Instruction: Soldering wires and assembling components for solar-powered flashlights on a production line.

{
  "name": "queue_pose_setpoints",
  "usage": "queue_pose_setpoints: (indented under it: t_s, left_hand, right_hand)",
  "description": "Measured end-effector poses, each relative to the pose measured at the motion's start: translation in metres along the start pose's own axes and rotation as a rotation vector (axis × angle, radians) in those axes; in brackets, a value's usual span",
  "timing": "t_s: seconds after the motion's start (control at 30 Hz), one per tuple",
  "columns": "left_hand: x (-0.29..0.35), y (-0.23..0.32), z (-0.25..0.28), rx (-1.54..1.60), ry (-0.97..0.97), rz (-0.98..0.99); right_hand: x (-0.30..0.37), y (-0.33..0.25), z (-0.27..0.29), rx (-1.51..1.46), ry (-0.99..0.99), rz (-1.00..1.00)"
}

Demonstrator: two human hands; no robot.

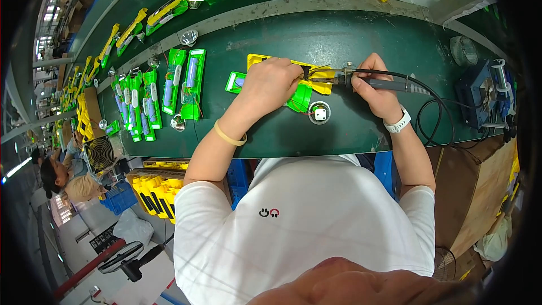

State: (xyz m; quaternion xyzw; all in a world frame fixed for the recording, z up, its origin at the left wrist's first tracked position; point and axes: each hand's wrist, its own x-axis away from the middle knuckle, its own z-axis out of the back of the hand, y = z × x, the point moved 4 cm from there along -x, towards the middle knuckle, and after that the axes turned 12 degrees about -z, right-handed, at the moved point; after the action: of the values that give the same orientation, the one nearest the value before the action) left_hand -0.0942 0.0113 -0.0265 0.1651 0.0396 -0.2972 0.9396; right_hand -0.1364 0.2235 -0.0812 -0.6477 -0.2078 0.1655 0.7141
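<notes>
While the right hand (375,94) gripped the soldering iron (396,85), the left hand (270,86) bent close over the yellow case (323,88).
How wide or narrow its fingertips stood, or what they held, could not be told; steady, light contact probably suited best. From them, the green case (299,101) lay at six o'clock, the lamp (320,114) at five, probably best left undisturbed.

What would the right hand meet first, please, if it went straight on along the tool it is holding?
Going left, the right hand would probably meet the yellow casing first, then the left hand. The soldering tool it holds overlaps that casing in view, but depth is unclear.
</notes>
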Motion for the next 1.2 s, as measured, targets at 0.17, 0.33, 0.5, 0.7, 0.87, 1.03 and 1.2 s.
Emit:
queue_pose_setpoints:
  t_s: [0.17, 0.33, 0.5, 0.7, 0.87, 1.03, 1.2]
  left_hand:
    - [-0.001, 0.002, 0.002, -0.013, -0.014, -0.013]
    - [-0.002, 0.001, 0.001, -0.004, -0.037, -0.019]
    - [0.000, 0.000, 0.000, -0.011, -0.020, -0.025]
    - [0.001, -0.003, 0.000, -0.014, -0.041, -0.031]
    - [0.006, 0.003, -0.001, -0.010, -0.030, -0.024]
    - [0.005, 0.024, -0.008, -0.001, -0.018, -0.069]
    - [0.005, 0.027, -0.009, -0.042, -0.008, -0.056]
  right_hand:
    - [0.002, -0.010, -0.005, 0.157, 0.023, -0.031]
    - [0.007, -0.007, -0.003, 0.112, 0.083, -0.013]
    - [0.012, -0.023, 0.007, -0.320, 0.067, -0.039]
    - [-0.007, -0.023, -0.024, -0.564, 0.085, -0.075]
    - [-0.009, -0.012, -0.032, -0.627, 0.047, -0.140]
    - [0.015, -0.009, -0.019, -0.549, 0.128, -0.186]
    - [0.016, -0.010, -0.019, -0.561, 0.113, -0.163]
